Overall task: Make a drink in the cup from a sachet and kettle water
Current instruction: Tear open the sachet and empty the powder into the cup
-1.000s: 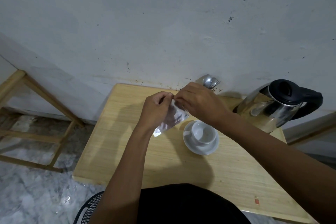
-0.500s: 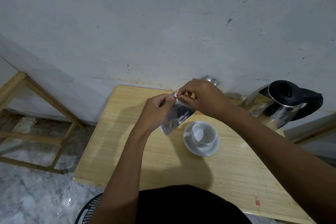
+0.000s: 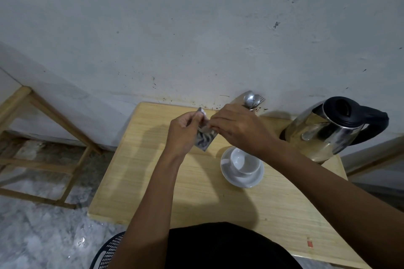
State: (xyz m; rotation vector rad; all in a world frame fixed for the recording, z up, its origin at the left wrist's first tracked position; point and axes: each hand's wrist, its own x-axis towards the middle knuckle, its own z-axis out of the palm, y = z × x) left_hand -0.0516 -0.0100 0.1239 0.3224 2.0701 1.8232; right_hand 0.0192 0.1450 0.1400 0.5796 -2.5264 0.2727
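Note:
A silvery sachet [image 3: 205,140] hangs upright above the wooden table [image 3: 153,181], pinched at its top edge by both hands. My left hand [image 3: 182,134] grips the top left corner, where a strip sticks up. My right hand [image 3: 238,128] pinches the top edge just beside it. Below and to the right, a white cup [image 3: 244,160] stands empty on a white saucer [image 3: 238,178]. The steel kettle [image 3: 323,135] with a black lid and handle stands at the table's right back corner.
Several spoons and forks [image 3: 252,100] stand against the wall behind my right hand. A wooden frame [image 3: 43,116] stands to the left on the marble floor. A black perforated seat edge [image 3: 107,251] shows at the bottom.
The sachet has turned from slanted to upright and its top left corner now sticks up above my left fingers. Both hands stay pinched on its top edge.

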